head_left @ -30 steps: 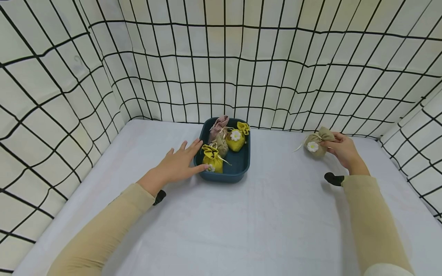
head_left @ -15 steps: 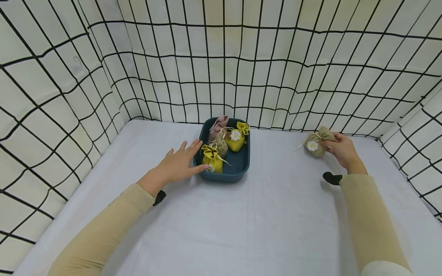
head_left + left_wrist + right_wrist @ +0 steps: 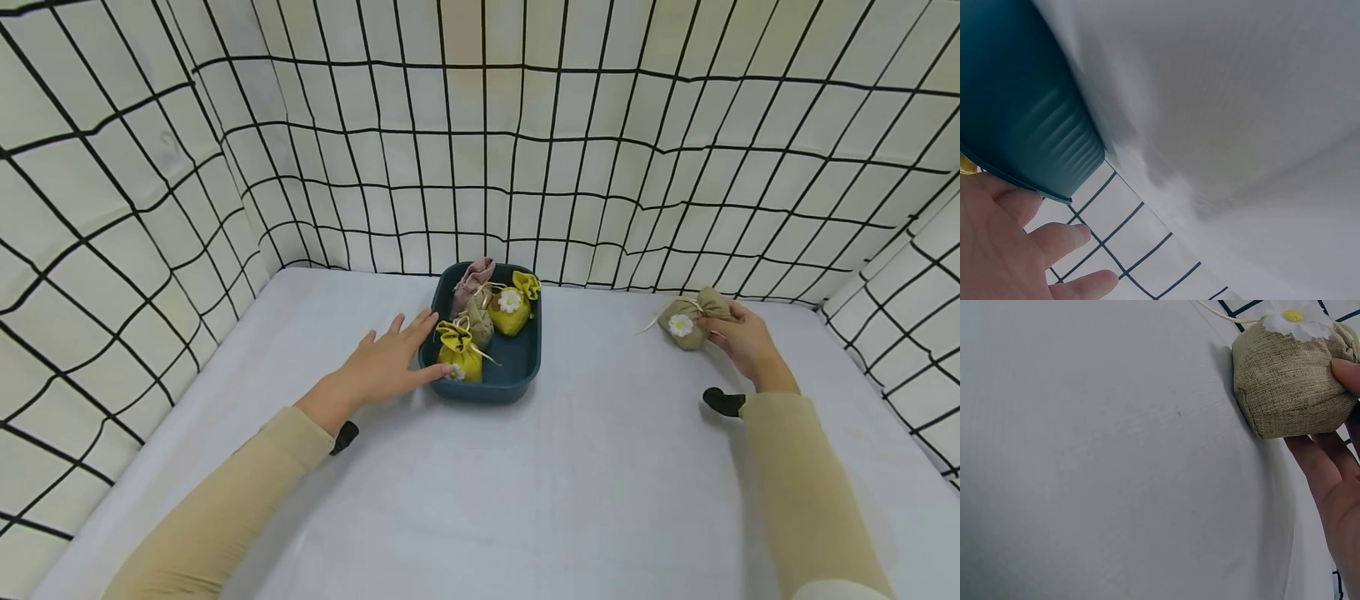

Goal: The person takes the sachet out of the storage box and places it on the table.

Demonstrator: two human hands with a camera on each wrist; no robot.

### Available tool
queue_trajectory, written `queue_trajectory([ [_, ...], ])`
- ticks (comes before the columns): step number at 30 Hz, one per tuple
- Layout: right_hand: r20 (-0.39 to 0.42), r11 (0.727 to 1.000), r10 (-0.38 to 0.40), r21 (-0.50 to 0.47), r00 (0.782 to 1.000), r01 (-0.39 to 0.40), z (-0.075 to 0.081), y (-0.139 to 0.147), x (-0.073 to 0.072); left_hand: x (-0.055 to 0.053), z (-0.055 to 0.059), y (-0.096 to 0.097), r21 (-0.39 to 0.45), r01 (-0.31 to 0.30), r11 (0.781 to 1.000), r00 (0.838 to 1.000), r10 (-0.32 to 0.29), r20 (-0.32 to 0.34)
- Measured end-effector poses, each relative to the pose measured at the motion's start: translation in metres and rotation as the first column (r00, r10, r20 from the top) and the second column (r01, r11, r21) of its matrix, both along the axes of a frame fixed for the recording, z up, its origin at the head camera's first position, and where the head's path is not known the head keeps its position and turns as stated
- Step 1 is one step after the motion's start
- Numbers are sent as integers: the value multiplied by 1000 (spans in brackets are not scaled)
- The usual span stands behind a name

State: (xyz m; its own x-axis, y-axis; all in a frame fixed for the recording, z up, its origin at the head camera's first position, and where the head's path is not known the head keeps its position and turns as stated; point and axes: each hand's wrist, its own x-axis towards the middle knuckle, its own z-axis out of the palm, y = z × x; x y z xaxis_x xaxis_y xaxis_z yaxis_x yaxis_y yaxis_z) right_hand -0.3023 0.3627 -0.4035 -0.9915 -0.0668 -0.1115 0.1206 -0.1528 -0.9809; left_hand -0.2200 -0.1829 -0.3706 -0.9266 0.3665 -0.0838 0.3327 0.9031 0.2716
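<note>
My left hand (image 3: 382, 367) rests with spread fingers on the left rim of a dark teal plastic basin (image 3: 516, 379). In the left wrist view the basin's ribbed outer wall (image 3: 1054, 119) stands beside the fingers. Inside the basin lie a pink drawstring pouch (image 3: 472, 279), a beige pouch (image 3: 478, 323) and two yellow pouches, one at the back right (image 3: 508, 321) and one at the front left (image 3: 459, 358). Far to the right, my right hand (image 3: 746, 337) pinches a beige drawstring pouch (image 3: 678, 321) with a white daisy. The right wrist view shows the pouch's woven cloth (image 3: 1291, 381) close up.
A white cloth-covered table (image 3: 562, 483) spreads under both hands. Black grid netting over white walls (image 3: 480, 150) encloses the back and sides. A black piece (image 3: 723, 402) juts from the right cuff, another (image 3: 345, 437) from the left.
The whole head view has shifted slightly, so things sit a little lower. Both hands keep nearly the same places, the right still holding the beige pouch.
</note>
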Motion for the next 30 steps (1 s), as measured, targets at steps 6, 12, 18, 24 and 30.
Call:
queue_trajectory([
  [6,19,999,25,22,1000,-25,-1,2,2,0,0,0,3,2,1000,1000,-2,1],
  [12,93,991,4,133,996,-16,0,5,3,-1,-1,0,2,3,1000,1000,-3,3],
  [18,90,979,-8,203,996,-10,0,4,4,-1,-1,0,-3,3,1000,1000,-3,5],
  [24,28,951,47,306,999,-53,2,0,1,-1,-1,0,-2,2,1000,1000,-2,6],
  [30,12,959,42,280,999,-43,4,-2,-1,-1,-1,0,-2,-1,1000,1000,1,11],
])
